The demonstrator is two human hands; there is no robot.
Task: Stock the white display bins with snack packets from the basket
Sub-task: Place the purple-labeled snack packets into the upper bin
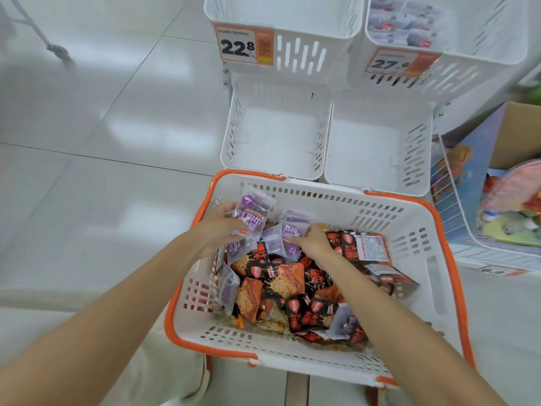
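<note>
A white basket with an orange rim point(409, 259) stands on the floor in front of me, full of purple snack packets and red-black packets point(295, 288). My left hand point(218, 227) grips a bunch of purple packets point(253, 215) lifted at the basket's far left corner. My right hand point(311, 240) lies on the pile and holds another purple packet point(292, 232). Just beyond the basket stand two white display bins, the left one point(275, 133) and the right one point(377, 142), with nothing inside them.
Above those bins sit two more white bins: one with a 22.8 price tag point(244, 46), and one point(409, 27) holding purple packets, tagged 27.6. A wire rack with a cardboard box of goods point(497, 183) stands at the right. Glossy tiled floor lies to the left.
</note>
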